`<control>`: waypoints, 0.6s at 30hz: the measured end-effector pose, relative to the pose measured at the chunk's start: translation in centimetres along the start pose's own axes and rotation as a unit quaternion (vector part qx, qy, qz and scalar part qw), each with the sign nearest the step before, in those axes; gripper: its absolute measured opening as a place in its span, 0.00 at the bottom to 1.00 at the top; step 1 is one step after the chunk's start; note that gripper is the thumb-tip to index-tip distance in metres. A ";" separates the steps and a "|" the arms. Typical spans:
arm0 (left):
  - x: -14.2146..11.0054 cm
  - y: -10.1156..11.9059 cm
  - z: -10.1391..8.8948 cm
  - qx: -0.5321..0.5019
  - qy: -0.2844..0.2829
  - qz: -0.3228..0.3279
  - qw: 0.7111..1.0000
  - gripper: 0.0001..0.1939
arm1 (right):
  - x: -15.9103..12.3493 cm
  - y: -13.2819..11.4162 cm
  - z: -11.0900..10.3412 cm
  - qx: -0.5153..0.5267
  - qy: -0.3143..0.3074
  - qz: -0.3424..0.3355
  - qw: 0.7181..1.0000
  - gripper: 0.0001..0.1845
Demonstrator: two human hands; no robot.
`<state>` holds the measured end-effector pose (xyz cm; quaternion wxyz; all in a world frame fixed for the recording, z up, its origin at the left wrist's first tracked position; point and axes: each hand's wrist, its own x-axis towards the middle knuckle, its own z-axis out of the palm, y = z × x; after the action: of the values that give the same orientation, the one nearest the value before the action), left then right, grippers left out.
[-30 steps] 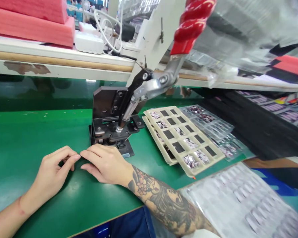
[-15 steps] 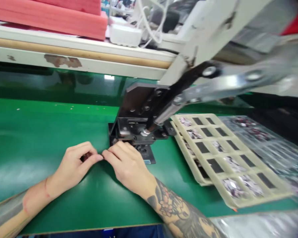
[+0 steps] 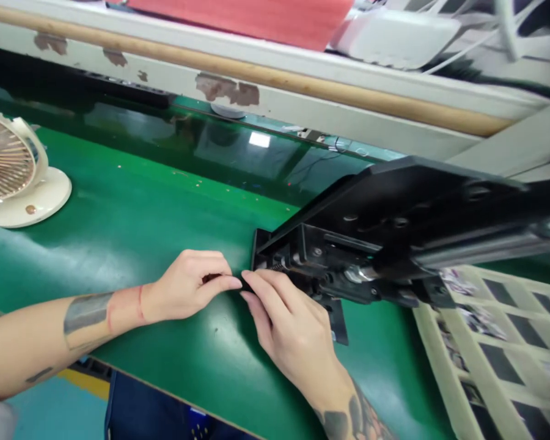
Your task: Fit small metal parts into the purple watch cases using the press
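My left hand (image 3: 197,284) is closed in a pinch, thumb against curled fingers. Opposite it, the fingertips of my right hand (image 3: 291,324) are pinched together too. Between the two sets of fingertips shows a sliver of a small dark piece (image 3: 244,284); most of it is hidden, and its kind cannot be made out. Both hands hover over the green table mat (image 3: 165,214). Just beyond my right hand stands a black bench press fixture (image 3: 330,250) with a metal rod, and its base plate sticks out past my right knuckles.
Compartment trays (image 3: 490,330) with small parts lie stacked at the right. A cream fan (image 3: 32,183) stands at the left. Along the back runs a shelf (image 3: 302,67) with red foam (image 3: 256,18) and a white box (image 3: 398,36) on it.
The view has swung left, so the fan has come in and the fixture and trays sit further right. Both hands keep their pinch, fingertips still close together.
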<state>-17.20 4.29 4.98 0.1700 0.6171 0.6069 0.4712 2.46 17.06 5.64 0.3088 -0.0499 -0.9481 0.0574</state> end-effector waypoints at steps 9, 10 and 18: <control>-0.3 0.3 -0.1 -0.024 0.012 -0.006 1.000 0.09 | 0.1 -0.1 0.1 -0.006 -0.029 0.005 1.000 0.12; -0.3 0.3 -0.1 -0.021 0.009 -0.006 1.000 0.09 | 0.1 -0.2 0.1 0.001 -0.027 0.013 1.000 0.12; -0.5 0.7 -0.4 -0.013 0.003 0.003 1.000 0.05 | 0.1 -0.3 0.1 0.019 -0.014 0.017 1.000 0.12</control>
<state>-17.00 3.59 5.54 0.1741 0.6153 0.5994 0.4815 2.31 16.74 5.60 0.2959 -0.0595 -0.9499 0.0810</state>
